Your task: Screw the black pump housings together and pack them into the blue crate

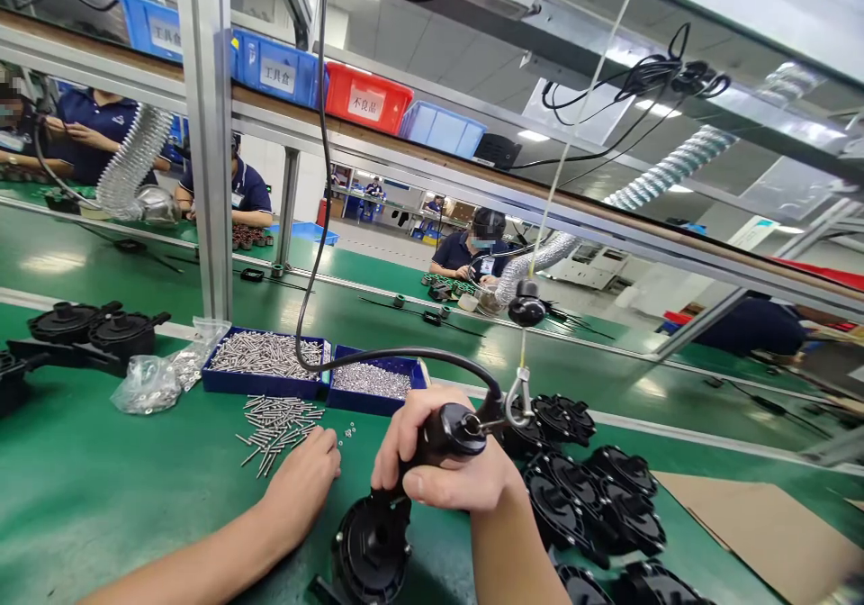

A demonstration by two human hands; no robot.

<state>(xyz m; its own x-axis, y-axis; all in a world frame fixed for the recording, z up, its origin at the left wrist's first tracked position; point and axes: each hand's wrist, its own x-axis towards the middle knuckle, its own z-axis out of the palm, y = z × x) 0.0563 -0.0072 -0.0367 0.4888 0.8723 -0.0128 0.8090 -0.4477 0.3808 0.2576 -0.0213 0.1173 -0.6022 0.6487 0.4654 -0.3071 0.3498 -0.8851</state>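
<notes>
Your right hand (472, 486) is clamped around the driver (451, 436), thumb along one side and fingers wrapped over the other, with the cable (405, 353) looping away from its top and a clip (518, 400) joining it to the hanging cord (559, 164). The driver leans over the housing (371, 546), which lies on the bench (202, 497) just in front of you; its tip is hidden, so contact cannot be told. Your left hand (301, 488) rests beside the loose screws (274, 425), fingers curled together; whether they pinch anything, you cannot tell from here. Beyond sit two blue trays, the screw tray (263, 389) and, touching or just beside it, the nut tray (368, 401). More housings (571, 497) cluster to your right, near the cardboard (776, 524).
</notes>
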